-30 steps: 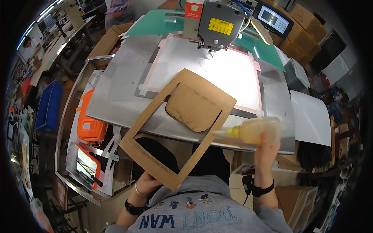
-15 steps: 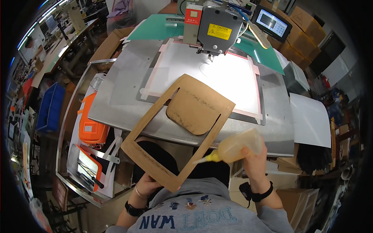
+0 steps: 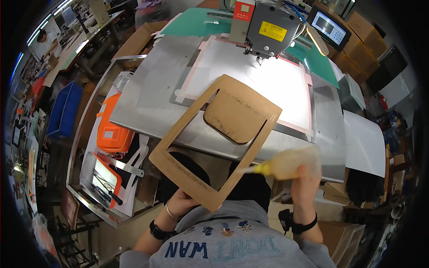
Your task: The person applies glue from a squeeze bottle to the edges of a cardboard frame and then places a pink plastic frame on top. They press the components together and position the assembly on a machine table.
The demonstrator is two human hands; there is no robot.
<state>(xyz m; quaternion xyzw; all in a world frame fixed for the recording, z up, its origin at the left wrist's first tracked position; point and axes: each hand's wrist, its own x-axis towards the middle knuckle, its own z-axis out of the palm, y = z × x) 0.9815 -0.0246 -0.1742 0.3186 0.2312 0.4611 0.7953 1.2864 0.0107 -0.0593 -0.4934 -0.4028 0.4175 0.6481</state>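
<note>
My left hand (image 3: 181, 203) grips the near corner of a brown panel, stiff like leather or board, its fingers partly hidden beneath. The panel has a large cut-out window, a rounded flap (image 3: 237, 115) and dark smudges along some edges. It is held tilted over my lap and the table's near edge. In my right hand (image 3: 307, 185) is a translucent squeeze bottle (image 3: 292, 163) with yellowish contents and a yellow cap, blurred by motion. Its thin nozzle points left, at the outer edge of the panel's right strip; whether it touches I cannot tell.
A sewing machine head (image 3: 273, 31) stands over a lit white sheet (image 3: 219, 60) taped in pink on the metal table (image 3: 143, 96). To the left, an open drawer holds an orange case (image 3: 114, 129) and tools. A screen (image 3: 330, 27) and cardboard boxes (image 3: 364, 33) stand back right.
The whole view has shifted, so everything sits a little further right and higher. The bottle has turned slightly closer to level. Both hands keep their holds.
</note>
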